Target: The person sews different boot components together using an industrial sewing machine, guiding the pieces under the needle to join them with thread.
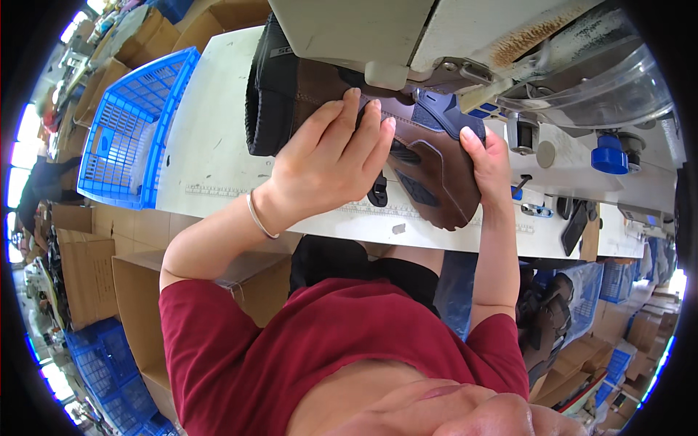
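Stitching step apparently in hand: pressing brown-and-black shoe upper (407,145) under sewing machine head (436,36), at far edge of white sewing table (211,145). Left hand (327,163) gripping its middle, right hand (488,163) pinching toe end. Next move likely needing steady feeding. Blue crate (131,123) at left corner.

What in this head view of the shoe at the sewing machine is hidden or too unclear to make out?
- Needle area: hidden in the head view behind the sewing machine head.
- Middle of the brown shoe: covered by the left hand.
- Right hand: its fingertips go behind the shoe's edge.
- Blue crate: contents too small to tell.
- Room edges: bent and blurred by the fisheye rim.
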The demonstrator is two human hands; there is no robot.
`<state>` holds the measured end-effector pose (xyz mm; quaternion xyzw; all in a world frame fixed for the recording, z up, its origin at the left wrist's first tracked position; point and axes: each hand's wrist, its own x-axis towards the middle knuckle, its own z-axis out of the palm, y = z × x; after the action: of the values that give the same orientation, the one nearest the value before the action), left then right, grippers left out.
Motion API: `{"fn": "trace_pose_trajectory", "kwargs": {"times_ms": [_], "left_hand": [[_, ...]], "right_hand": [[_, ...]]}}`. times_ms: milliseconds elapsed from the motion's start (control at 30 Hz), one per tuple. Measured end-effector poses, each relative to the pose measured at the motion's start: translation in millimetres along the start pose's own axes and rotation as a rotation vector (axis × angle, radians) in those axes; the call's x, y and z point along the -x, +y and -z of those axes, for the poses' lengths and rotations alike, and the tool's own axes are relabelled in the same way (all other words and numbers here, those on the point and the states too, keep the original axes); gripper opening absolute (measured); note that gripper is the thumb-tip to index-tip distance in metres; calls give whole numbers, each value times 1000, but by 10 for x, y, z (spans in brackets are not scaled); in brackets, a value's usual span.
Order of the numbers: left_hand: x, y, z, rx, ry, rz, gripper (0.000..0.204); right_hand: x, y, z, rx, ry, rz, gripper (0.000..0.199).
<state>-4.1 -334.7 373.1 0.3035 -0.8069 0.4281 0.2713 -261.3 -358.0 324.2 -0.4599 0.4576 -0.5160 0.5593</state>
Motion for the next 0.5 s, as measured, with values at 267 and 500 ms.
{"fn": "trace_pose_trajectory", "kwargs": {"times_ms": [267, 500], "left_hand": [[29, -282, -107, 142, 26, -60, 27], [20, -540, -259, 203, 74, -144, 36]], "right_hand": [[145, 191, -176, 65, 80, 123, 21], [284, 265, -476, -126, 209, 196, 20]]}}
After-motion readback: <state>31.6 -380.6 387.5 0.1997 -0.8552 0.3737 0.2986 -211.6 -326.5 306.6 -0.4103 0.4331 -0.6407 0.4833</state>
